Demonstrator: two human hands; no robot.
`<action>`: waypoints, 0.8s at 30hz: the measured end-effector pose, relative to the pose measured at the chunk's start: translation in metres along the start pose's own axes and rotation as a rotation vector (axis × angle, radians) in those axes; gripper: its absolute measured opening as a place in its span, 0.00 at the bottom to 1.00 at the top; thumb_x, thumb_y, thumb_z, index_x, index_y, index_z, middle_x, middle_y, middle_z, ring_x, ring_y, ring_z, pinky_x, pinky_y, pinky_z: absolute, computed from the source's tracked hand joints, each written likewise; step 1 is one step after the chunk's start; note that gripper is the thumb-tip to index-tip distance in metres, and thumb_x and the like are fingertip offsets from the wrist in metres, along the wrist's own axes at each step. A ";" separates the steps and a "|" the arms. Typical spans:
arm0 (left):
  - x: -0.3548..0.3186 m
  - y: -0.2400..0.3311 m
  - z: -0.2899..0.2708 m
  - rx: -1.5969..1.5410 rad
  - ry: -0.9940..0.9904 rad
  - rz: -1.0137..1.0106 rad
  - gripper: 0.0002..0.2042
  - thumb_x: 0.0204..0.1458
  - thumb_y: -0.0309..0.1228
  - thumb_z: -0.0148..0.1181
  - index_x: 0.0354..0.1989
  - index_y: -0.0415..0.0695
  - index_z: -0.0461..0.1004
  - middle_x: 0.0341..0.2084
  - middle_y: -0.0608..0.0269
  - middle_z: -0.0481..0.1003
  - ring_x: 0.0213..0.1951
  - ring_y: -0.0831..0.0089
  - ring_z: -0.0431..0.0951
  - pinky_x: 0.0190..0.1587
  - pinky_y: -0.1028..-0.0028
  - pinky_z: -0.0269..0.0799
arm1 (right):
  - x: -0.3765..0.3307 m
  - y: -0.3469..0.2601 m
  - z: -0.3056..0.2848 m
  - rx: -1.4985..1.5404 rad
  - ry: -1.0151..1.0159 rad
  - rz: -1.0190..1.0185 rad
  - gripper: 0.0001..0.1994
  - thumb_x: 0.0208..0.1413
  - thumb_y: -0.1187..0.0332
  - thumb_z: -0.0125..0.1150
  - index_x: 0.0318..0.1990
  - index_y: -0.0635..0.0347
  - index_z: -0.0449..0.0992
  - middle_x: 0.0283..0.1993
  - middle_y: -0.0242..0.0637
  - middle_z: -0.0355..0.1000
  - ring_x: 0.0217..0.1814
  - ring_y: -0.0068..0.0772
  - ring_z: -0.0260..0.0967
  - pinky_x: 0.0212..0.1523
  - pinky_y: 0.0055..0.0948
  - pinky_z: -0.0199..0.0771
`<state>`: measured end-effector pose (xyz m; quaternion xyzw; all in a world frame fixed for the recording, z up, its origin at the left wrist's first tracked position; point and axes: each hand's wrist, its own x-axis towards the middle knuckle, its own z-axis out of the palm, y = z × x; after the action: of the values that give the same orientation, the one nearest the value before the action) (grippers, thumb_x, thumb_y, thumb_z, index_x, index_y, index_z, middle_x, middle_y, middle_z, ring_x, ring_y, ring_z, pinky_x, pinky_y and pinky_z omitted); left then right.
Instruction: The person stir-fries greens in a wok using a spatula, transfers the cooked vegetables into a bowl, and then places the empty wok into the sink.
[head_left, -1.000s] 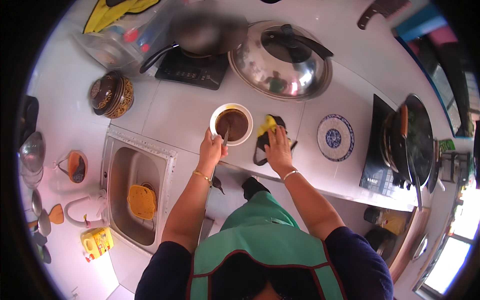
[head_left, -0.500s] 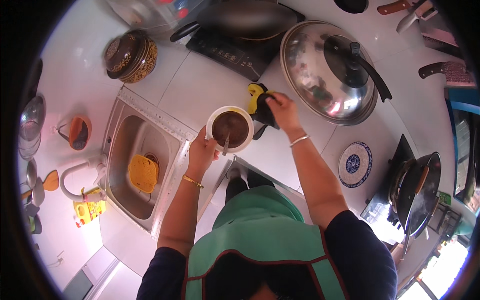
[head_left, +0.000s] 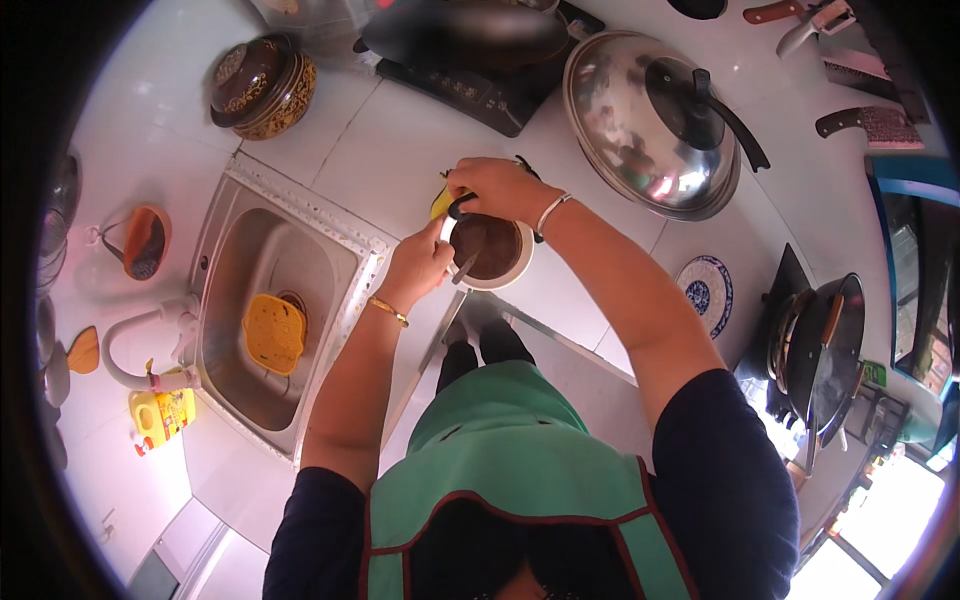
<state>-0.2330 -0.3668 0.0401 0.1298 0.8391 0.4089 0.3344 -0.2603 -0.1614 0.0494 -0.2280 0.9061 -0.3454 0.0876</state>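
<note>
Left hand (head_left: pixel 418 266) gripping white bowl (head_left: pixel 492 250); right hand (head_left: pixel 497 188) clutching half-hidden yellow-black thing (head_left: pixel 445 203).

I see both my forearms rising from the lower edge and converging near the middle. My left hand (head_left: pixel 418 268) is curled, fingers bent inward in a loose grip, a thin bangle at the wrist. My right hand (head_left: pixel 497 187) sits just above it, knuckles up and fingers closed downward (a pale band circles that wrist). The right arm crosses leftward, elbow bent, dark sleeves covering both upper arms. The two hands are close together, not quite touching.
</note>
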 end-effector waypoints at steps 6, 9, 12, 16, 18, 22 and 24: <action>-0.003 0.002 0.003 -0.153 0.001 -0.073 0.26 0.50 0.27 0.45 0.62 0.48 0.61 0.16 0.61 0.73 0.15 0.74 0.74 0.22 0.73 0.73 | -0.022 -0.003 -0.006 -0.190 0.079 0.095 0.11 0.43 0.69 0.65 0.34 0.55 0.69 0.38 0.36 0.69 0.44 0.42 0.69 0.41 0.38 0.69; -0.003 -0.006 0.023 -0.376 0.028 -0.153 0.25 0.51 0.26 0.44 0.61 0.48 0.61 0.17 0.61 0.74 0.14 0.76 0.73 0.19 0.75 0.73 | -0.052 0.001 -0.001 -0.168 0.171 0.361 0.12 0.43 0.67 0.65 0.33 0.55 0.68 0.38 0.38 0.69 0.44 0.43 0.69 0.41 0.39 0.70; -0.005 -0.004 0.047 -0.578 0.062 -0.156 0.23 0.52 0.25 0.44 0.59 0.48 0.63 0.18 0.60 0.74 0.14 0.75 0.73 0.17 0.76 0.74 | -0.082 0.002 0.017 -0.092 0.340 0.691 0.13 0.43 0.66 0.65 0.34 0.55 0.68 0.38 0.40 0.70 0.43 0.45 0.69 0.41 0.40 0.70; -0.010 -0.006 0.088 -0.849 0.062 -0.293 0.19 0.52 0.24 0.43 0.54 0.47 0.62 0.21 0.57 0.75 0.17 0.70 0.77 0.18 0.75 0.76 | -0.113 -0.013 0.051 0.080 0.609 1.018 0.14 0.41 0.66 0.64 0.34 0.58 0.67 0.36 0.45 0.70 0.40 0.50 0.69 0.41 0.43 0.69; -0.019 -0.005 0.102 -0.990 0.047 -0.318 0.18 0.54 0.27 0.48 0.54 0.45 0.59 0.24 0.56 0.76 0.21 0.67 0.78 0.20 0.72 0.78 | -0.122 -0.018 0.059 0.126 0.727 1.056 0.15 0.40 0.67 0.64 0.34 0.59 0.67 0.34 0.46 0.70 0.40 0.51 0.69 0.41 0.44 0.68; -0.015 -0.010 0.063 -0.522 0.081 -0.350 0.40 0.51 0.45 0.61 0.67 0.42 0.47 0.20 0.57 0.74 0.20 0.70 0.76 0.17 0.72 0.70 | -0.122 -0.008 0.032 0.111 0.635 0.895 0.12 0.41 0.69 0.64 0.33 0.58 0.68 0.35 0.43 0.70 0.40 0.49 0.68 0.41 0.43 0.69; 0.016 -0.029 0.033 0.071 0.240 0.147 0.29 0.56 0.53 0.48 0.57 0.41 0.66 0.19 0.53 0.73 0.25 0.60 0.77 0.31 0.64 0.70 | -0.110 0.007 0.023 -0.069 0.583 0.579 0.11 0.41 0.71 0.64 0.33 0.57 0.69 0.37 0.42 0.70 0.40 0.48 0.69 0.41 0.42 0.70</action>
<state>-0.2214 -0.3572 -0.0044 0.1531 0.8752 0.4148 0.1961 -0.1584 -0.1184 0.0278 0.1408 0.9307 -0.3262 -0.0868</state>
